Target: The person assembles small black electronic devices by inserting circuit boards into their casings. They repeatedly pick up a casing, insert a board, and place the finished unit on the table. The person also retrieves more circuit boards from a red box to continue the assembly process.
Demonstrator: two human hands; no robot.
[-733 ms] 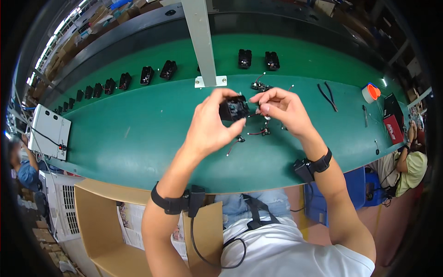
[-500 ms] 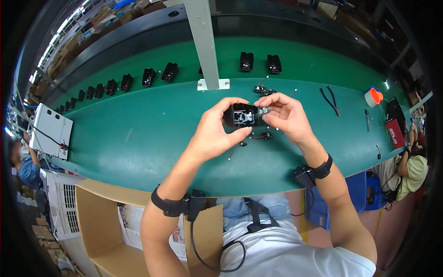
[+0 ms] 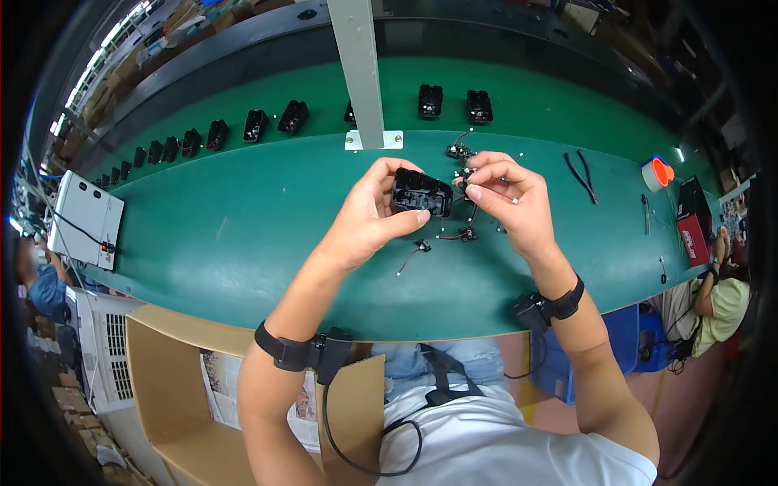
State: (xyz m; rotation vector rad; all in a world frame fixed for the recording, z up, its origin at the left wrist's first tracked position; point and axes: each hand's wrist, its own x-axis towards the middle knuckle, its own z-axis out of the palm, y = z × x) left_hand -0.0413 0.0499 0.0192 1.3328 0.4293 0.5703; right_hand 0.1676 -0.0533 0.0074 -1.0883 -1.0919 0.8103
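Observation:
My left hand (image 3: 366, 217) is closed around a black plastic housing (image 3: 422, 194), its hollow side facing up, thumb on the near edge. Just right of it, my right hand (image 3: 512, 194) pinches a small dark wired part (image 3: 463, 181) between thumb and fingertips. A small white connector (image 3: 515, 200) shows against that hand. Beneath and around the hands lie small parts with red and black leads: one wired part (image 3: 460, 151) beyond them, another wired part (image 3: 468, 234) nearer me, and a third wired part (image 3: 422, 245) below the housing.
Black housings (image 3: 256, 125) stand in a row on the green strip behind the worktable (image 3: 243, 235). A grey post (image 3: 359, 73) rises at its back edge. Pliers (image 3: 582, 176), an orange-and-white roll (image 3: 658, 172) and a red-and-black box (image 3: 694, 220) lie right; a white device (image 3: 87, 223) stands left.
The housing has tilted in my left hand, turning its hollow side up. My right hand has drawn away from the housing's end and now pinches a dark wired part.

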